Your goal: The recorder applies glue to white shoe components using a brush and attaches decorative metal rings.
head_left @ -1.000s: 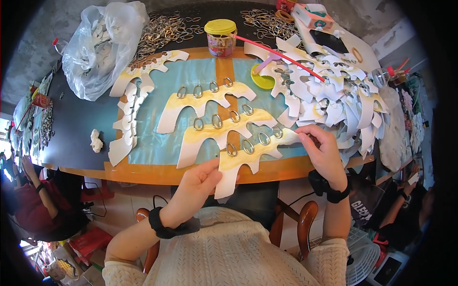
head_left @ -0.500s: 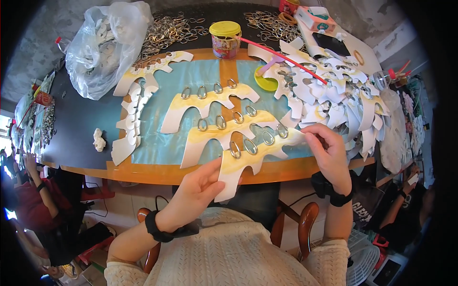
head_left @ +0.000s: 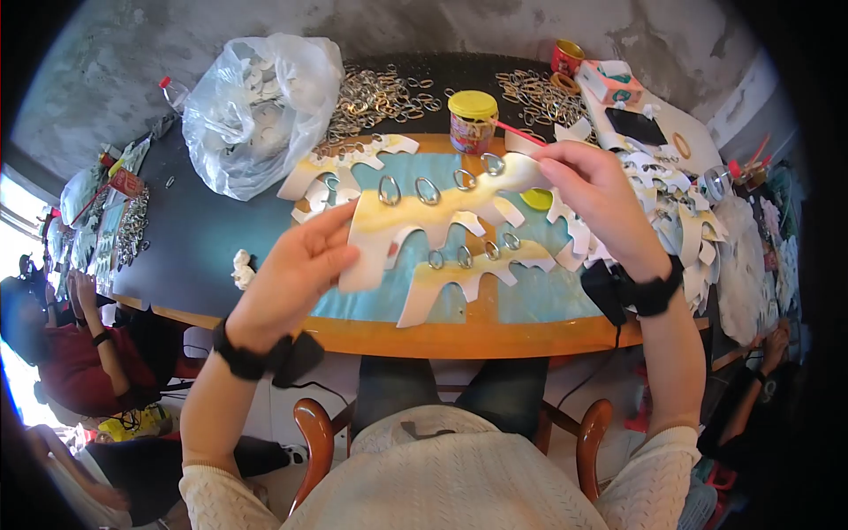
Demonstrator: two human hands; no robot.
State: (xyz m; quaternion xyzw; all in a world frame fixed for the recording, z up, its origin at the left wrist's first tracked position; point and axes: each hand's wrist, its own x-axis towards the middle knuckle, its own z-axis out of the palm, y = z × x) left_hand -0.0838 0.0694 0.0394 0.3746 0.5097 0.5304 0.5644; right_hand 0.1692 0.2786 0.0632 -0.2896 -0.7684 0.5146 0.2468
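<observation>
My left hand (head_left: 287,276) grips the left end of a white scalloped card strip (head_left: 402,216), thumb in front and fingers behind. The strip's other end is pinched in my right hand (head_left: 596,184). It is raised above the table, with yellowish glue smeared along it and several metal oval rings (head_left: 427,190) standing on its upper edge. Below it, a similar strip with rings (head_left: 459,272) lies on the blue sheet (head_left: 530,300). Whether another strip lies behind the raised one, I cannot tell.
Beyond my hands stands a yellow-lidded tub (head_left: 473,137) with a red stick (head_left: 519,133). Ring piles (head_left: 375,102) and a clear plastic bag (head_left: 256,132) lie at the back. Strips are heaped (head_left: 685,208) at right, near a tissue box (head_left: 611,81). Other people sit left and right.
Both hands have lifted the strip up and away from me, over the blue sheet. My view has shifted, so the table appears lower and further right.
</observation>
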